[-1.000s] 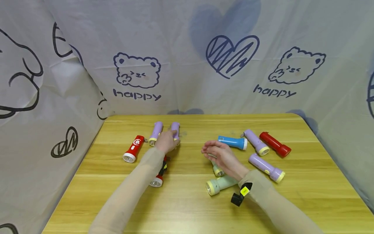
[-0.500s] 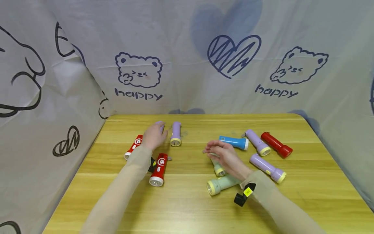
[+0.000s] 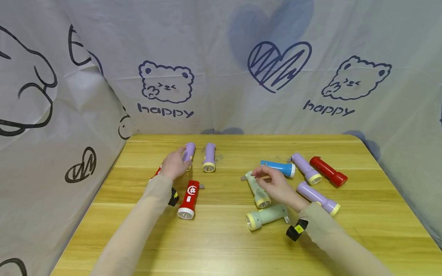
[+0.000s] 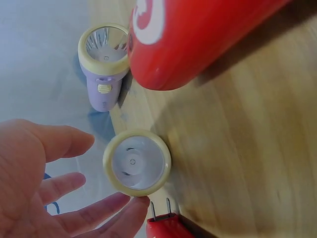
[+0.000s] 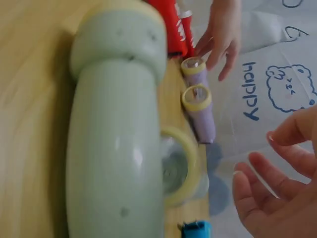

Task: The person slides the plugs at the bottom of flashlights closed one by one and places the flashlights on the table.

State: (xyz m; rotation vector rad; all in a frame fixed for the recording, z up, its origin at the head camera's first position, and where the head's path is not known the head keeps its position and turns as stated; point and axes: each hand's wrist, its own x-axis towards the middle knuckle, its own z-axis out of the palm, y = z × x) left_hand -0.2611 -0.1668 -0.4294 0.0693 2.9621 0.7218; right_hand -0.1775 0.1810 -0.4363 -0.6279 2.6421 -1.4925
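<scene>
Left of centre, I'm holding the left hand loosely spread beside a lilac flashlight, likely allowing for its barrel; centre-right, the relaxed, unloaded right hand is hovering near a mint-green flashlight.

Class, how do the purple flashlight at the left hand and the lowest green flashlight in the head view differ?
In the head view, the purple flashlight points its lens toward the picture's bottom, the green flashlight leftward. The left hand is at the purple flashlight, while no hand touches the green flashlight. Both have pale yellow lens rims.
</scene>
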